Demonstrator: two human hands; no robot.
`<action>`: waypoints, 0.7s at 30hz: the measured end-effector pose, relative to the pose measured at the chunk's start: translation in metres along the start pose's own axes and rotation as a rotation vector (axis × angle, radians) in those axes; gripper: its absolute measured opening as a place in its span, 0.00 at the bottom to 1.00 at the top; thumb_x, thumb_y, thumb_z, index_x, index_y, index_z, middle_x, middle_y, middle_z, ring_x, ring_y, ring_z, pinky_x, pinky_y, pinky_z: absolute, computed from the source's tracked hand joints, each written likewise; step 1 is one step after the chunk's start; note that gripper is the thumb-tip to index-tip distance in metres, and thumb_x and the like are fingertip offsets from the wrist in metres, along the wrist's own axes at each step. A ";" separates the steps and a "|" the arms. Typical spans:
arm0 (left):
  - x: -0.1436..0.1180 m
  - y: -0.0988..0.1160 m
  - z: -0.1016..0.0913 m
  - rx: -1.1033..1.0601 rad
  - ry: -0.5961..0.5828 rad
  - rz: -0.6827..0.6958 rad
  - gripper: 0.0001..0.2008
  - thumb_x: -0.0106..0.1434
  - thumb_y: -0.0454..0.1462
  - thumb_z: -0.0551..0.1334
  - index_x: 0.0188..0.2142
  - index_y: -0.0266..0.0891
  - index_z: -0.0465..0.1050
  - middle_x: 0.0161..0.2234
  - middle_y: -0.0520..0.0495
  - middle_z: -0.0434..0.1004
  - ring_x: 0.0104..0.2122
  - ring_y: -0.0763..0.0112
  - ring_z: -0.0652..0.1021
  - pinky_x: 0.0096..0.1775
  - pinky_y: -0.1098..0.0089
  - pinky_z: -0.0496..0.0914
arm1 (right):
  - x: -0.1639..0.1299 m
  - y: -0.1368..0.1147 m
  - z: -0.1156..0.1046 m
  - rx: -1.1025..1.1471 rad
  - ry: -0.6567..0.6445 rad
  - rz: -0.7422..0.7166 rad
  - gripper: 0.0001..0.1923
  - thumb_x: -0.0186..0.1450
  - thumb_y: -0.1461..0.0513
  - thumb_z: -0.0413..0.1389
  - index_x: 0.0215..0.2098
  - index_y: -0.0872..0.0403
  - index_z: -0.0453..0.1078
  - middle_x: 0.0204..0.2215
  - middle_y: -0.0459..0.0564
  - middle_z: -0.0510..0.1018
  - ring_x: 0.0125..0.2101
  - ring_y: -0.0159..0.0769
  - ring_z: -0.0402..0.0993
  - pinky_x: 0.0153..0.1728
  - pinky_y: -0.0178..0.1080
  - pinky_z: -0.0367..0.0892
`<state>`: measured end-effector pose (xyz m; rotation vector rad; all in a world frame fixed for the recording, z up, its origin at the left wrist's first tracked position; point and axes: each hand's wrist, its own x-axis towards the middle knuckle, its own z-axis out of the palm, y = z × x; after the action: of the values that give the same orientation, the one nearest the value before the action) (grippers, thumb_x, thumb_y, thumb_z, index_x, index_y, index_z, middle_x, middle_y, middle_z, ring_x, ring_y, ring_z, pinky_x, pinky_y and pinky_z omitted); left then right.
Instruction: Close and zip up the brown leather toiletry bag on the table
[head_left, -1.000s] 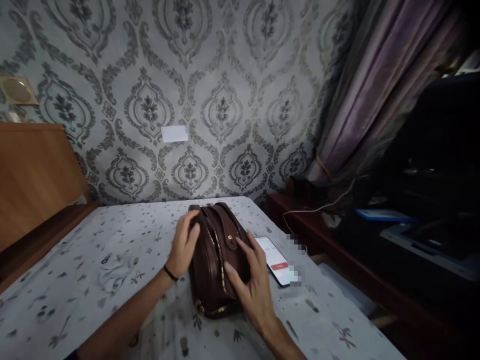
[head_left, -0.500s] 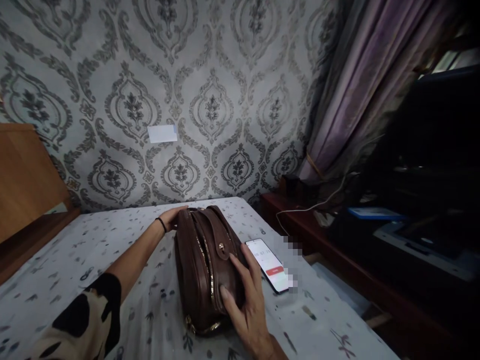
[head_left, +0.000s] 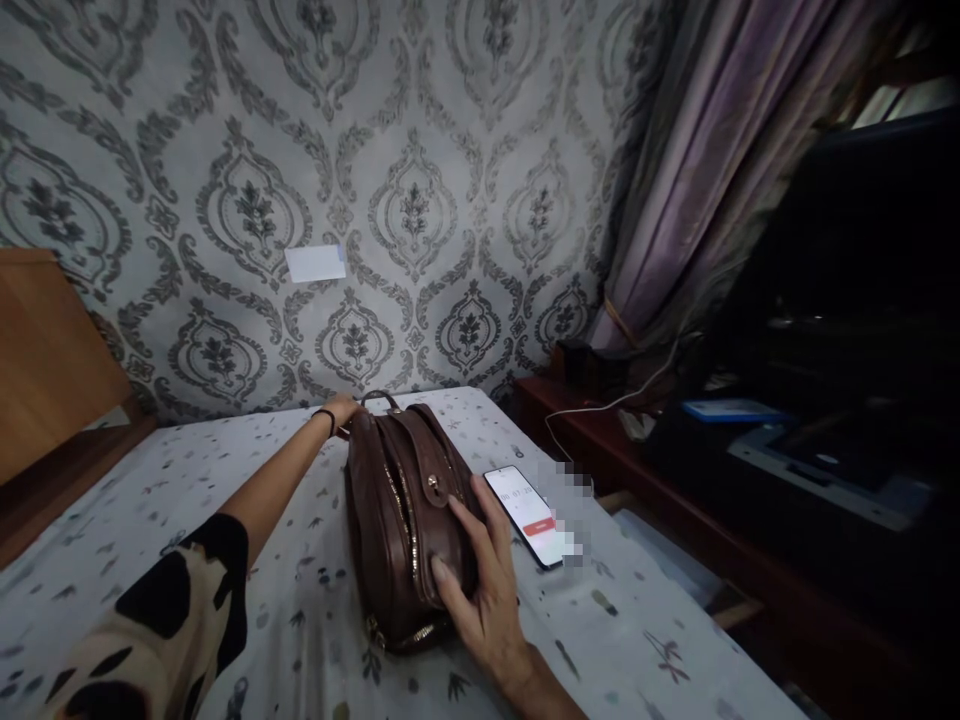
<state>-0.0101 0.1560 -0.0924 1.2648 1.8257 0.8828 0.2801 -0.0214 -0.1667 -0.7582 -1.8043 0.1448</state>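
Note:
A brown leather handbag (head_left: 375, 540) rests on the patterned sheet, with gold zippers along its top and a strap with a round metal stud across it. At its far left end is my left hand (head_left: 343, 412), a black band on the wrist; its fingers are mostly hidden by the bag. My right hand (head_left: 487, 590) grips the bag's near right side, thumb on top and the fingers spread over the edge by the strap's end. A carry handle (head_left: 381, 396) stands up at the far end. Just right of the bag lies a phone (head_left: 525, 515) with its screen lit.
The bed (head_left: 292, 560) has a white sheet with small plant prints. A dark red wooden ledge (head_left: 577, 450) with a white cable (head_left: 622, 405) runs along the right. A wooden board (head_left: 52, 340) stands at the left, and patterned wallpaper (head_left: 420, 110) covers the wall behind.
My left hand has shifted slightly at the bag's far end, and the carry handle now shows more. My right hand keeps its place on the bag. The view has moved a little.

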 end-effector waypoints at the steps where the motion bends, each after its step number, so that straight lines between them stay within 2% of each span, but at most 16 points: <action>1: -0.001 0.003 -0.001 0.034 0.003 -0.018 0.13 0.70 0.43 0.62 0.43 0.34 0.73 0.36 0.49 0.77 0.30 0.73 0.78 0.33 0.68 0.76 | 0.000 0.000 0.000 -0.001 0.000 -0.003 0.26 0.71 0.57 0.51 0.67 0.48 0.58 0.69 0.56 0.54 0.69 0.51 0.52 0.65 0.61 0.57; 4: -0.005 0.013 -0.002 0.130 0.025 -0.027 0.13 0.69 0.43 0.62 0.40 0.34 0.74 0.31 0.51 0.76 0.26 0.75 0.76 0.30 0.70 0.74 | 0.000 0.000 0.000 -0.002 0.003 -0.008 0.26 0.71 0.57 0.51 0.67 0.48 0.58 0.70 0.56 0.54 0.69 0.51 0.52 0.65 0.61 0.58; 7: -0.008 0.020 0.000 0.238 0.069 0.009 0.13 0.69 0.43 0.63 0.37 0.34 0.75 0.30 0.51 0.77 0.27 0.75 0.76 0.31 0.70 0.74 | 0.000 0.000 0.001 0.000 0.009 -0.009 0.26 0.71 0.57 0.51 0.66 0.48 0.58 0.69 0.56 0.54 0.69 0.51 0.53 0.65 0.61 0.58; 12: -0.016 0.028 0.003 0.451 0.159 0.060 0.12 0.69 0.43 0.63 0.42 0.35 0.75 0.40 0.46 0.79 0.38 0.68 0.80 0.41 0.62 0.76 | 0.000 0.000 0.002 -0.001 0.024 -0.021 0.26 0.71 0.57 0.51 0.66 0.48 0.58 0.69 0.56 0.55 0.69 0.51 0.53 0.65 0.60 0.58; 17: -0.028 0.035 0.007 0.625 0.286 0.129 0.13 0.69 0.43 0.62 0.45 0.36 0.75 0.47 0.43 0.79 0.48 0.62 0.79 0.52 0.55 0.72 | 0.000 0.000 0.002 -0.009 0.017 -0.022 0.26 0.71 0.58 0.51 0.67 0.48 0.57 0.69 0.56 0.55 0.69 0.52 0.52 0.64 0.61 0.59; 21: -0.046 0.038 0.015 0.693 0.382 0.183 0.12 0.71 0.38 0.56 0.43 0.36 0.78 0.47 0.36 0.81 0.52 0.53 0.78 0.52 0.58 0.70 | -0.001 0.000 0.002 -0.018 0.003 -0.017 0.27 0.71 0.58 0.51 0.67 0.48 0.57 0.70 0.56 0.53 0.69 0.52 0.51 0.65 0.61 0.58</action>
<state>0.0314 0.1251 -0.0588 1.7977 2.4777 0.6267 0.2786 -0.0214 -0.1682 -0.7557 -1.8107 0.1160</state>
